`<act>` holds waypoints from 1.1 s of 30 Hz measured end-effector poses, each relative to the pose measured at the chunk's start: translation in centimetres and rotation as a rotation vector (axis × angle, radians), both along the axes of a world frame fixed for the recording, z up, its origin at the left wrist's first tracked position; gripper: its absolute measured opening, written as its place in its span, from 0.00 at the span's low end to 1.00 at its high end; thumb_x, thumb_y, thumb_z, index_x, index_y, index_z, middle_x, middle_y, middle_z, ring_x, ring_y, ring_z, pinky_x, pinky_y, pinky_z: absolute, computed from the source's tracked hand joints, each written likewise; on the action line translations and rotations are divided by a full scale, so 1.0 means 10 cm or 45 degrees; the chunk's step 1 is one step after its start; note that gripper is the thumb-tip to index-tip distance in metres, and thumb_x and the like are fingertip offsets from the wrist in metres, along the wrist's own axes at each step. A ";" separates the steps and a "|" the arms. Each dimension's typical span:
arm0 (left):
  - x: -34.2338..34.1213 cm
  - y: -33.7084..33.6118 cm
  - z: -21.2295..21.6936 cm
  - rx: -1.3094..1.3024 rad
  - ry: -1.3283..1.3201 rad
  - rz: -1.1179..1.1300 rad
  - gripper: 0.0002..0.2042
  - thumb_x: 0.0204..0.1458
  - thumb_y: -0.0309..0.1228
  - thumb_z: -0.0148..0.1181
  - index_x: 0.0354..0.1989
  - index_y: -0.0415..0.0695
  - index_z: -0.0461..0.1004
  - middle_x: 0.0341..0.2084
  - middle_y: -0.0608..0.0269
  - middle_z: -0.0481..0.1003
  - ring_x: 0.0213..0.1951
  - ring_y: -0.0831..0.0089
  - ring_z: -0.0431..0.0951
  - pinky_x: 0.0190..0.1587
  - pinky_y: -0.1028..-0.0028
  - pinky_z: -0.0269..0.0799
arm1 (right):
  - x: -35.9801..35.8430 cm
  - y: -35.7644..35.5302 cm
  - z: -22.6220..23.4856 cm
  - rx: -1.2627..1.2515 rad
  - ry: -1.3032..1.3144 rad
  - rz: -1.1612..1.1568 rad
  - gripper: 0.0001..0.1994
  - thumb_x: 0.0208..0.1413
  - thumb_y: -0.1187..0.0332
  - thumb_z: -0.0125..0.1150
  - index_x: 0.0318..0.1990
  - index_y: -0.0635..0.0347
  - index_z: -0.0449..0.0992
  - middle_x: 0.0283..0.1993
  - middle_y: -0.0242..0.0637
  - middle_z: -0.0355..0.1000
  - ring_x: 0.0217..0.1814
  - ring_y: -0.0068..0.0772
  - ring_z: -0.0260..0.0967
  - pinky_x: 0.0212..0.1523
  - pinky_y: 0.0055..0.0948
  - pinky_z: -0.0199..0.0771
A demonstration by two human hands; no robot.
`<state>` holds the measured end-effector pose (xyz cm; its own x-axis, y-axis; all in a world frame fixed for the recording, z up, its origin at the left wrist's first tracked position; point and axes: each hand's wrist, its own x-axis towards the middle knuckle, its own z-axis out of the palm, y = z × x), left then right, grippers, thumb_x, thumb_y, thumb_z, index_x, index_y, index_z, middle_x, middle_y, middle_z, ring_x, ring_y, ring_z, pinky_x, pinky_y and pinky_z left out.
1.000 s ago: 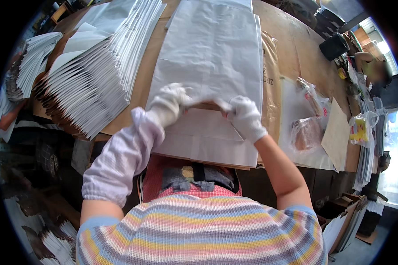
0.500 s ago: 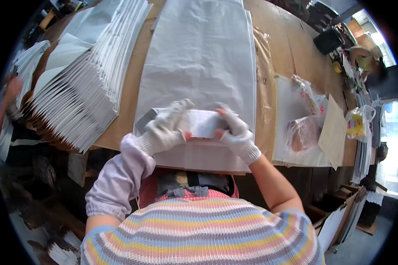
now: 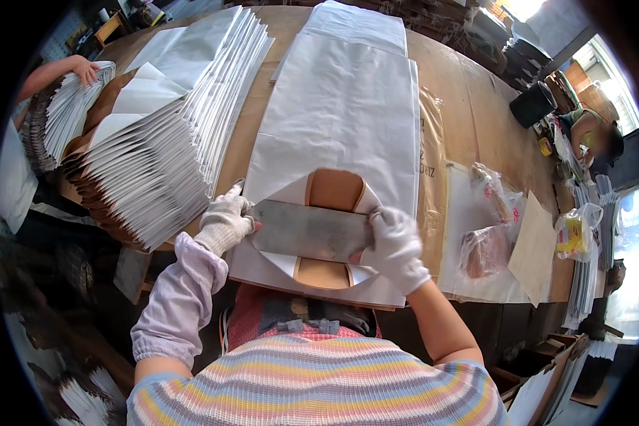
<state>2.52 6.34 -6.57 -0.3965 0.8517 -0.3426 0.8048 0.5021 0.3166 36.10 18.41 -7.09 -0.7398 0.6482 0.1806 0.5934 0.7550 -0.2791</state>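
A white paper sack with a brown inner lining lies on a stack of white sacks (image 3: 334, 99). Its near end is spread into a diamond, showing two brown flaps (image 3: 335, 190). Across this opening lies a flat grey metal plate (image 3: 312, 231). My right hand (image 3: 397, 245), in a white knit glove, grips the plate's right end, thumb on its lower edge. Beside the plate's left end is my gloved left hand (image 3: 227, 221), fingers apart, at the sack's left corner. Whether it touches the plate is unclear.
A fanned pile of folded white sacks (image 3: 145, 167) stands left; a co-worker's hand (image 3: 85, 71) rests on another bundle. On the right are clear plastic bags (image 3: 486, 248), a beige sheet (image 3: 522, 248) and a black bucket (image 3: 532, 103). Another person bends at the far right.
The sack's end has gone from a narrow raised fold to a spread diamond with the metal plate across it. My hands have moved apart, and the whole view has shifted.
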 end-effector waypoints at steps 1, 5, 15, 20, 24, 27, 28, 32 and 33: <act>0.00 0.00 -0.02 0.031 0.008 -0.004 0.15 0.43 0.38 0.77 0.39 0.48 0.87 0.74 0.42 0.57 0.64 0.50 0.73 0.65 0.62 0.69 | -0.02 -0.07 -0.12 -0.044 -0.012 -0.161 0.34 0.30 0.47 0.83 0.43 0.59 0.78 0.54 0.41 0.72 0.62 0.46 0.68 0.64 0.43 0.67; -0.08 0.00 0.08 -0.105 -0.119 -0.063 0.12 0.48 0.36 0.73 0.41 0.50 0.86 0.75 0.58 0.59 0.64 0.54 0.73 0.67 0.62 0.68 | 0.02 0.41 -0.03 -0.413 0.080 -0.381 0.22 0.40 0.57 0.80 0.38 0.59 0.77 0.41 0.39 0.76 0.40 0.45 0.77 0.44 0.38 0.77; -0.13 -0.18 -0.07 0.430 -0.551 0.403 0.07 0.57 0.31 0.61 0.42 0.47 0.81 0.44 0.52 0.81 0.51 0.55 0.79 0.57 0.59 0.73 | 0.56 0.31 -0.47 0.045 0.147 -0.269 0.19 0.53 0.71 0.67 0.54 0.57 0.76 0.47 0.48 0.76 0.49 0.53 0.75 0.50 0.49 0.76; -0.42 0.18 1.09 1.188 0.207 -0.358 0.08 0.52 0.22 0.62 0.38 0.49 0.78 0.32 0.63 0.81 0.35 0.65 0.82 0.39 0.67 0.78 | 0.20 -0.05 -0.50 -0.519 0.536 -0.334 0.12 0.49 0.81 0.58 0.41 0.59 0.80 0.37 0.44 0.77 0.39 0.43 0.78 0.41 0.36 0.78; -1.63 0.48 2.04 1.307 1.091 -0.476 0.05 0.55 0.30 0.60 0.39 0.50 0.78 0.31 0.64 0.76 0.38 0.61 0.78 0.41 0.63 0.73 | -1.23 0.35 0.43 -0.354 0.849 0.011 0.12 0.54 0.80 0.58 0.45 0.61 0.81 0.33 0.41 0.76 0.33 0.34 0.75 0.38 0.34 0.77; -2.77 0.29 2.65 1.154 0.879 0.238 0.08 0.61 0.34 0.58 0.45 0.50 0.80 0.41 0.53 0.82 0.46 0.52 0.81 0.49 0.60 0.74 | -2.43 0.60 1.10 -0.615 0.906 0.114 0.24 0.62 0.72 0.56 0.66 0.60 0.71 0.36 0.42 0.79 0.36 0.33 0.77 0.41 0.31 0.77; -3.10 0.19 2.69 1.140 0.841 0.269 0.09 0.64 0.37 0.56 0.45 0.50 0.79 0.41 0.52 0.82 0.45 0.51 0.81 0.47 0.59 0.74 | -2.76 0.63 1.31 -0.607 0.839 0.110 0.24 0.63 0.71 0.55 0.67 0.59 0.71 0.38 0.42 0.80 0.38 0.35 0.79 0.42 0.32 0.78; -4.44 -0.54 2.06 0.732 0.608 0.615 0.13 0.64 0.41 0.56 0.41 0.44 0.78 0.39 0.46 0.81 0.42 0.49 0.80 0.45 0.56 0.73 | -3.87 0.44 1.31 -0.311 0.420 0.147 0.24 0.61 0.61 0.57 0.66 0.42 0.74 0.44 0.45 0.81 0.46 0.41 0.81 0.50 0.38 0.78; -4.52 -0.64 1.65 0.749 0.894 0.505 0.13 0.64 0.40 0.54 0.46 0.46 0.78 0.40 0.46 0.81 0.43 0.49 0.80 0.47 0.56 0.74 | -3.91 0.37 1.28 -0.252 0.213 0.119 0.22 0.61 0.63 0.56 0.63 0.39 0.76 0.48 0.43 0.80 0.50 0.44 0.79 0.52 0.41 0.78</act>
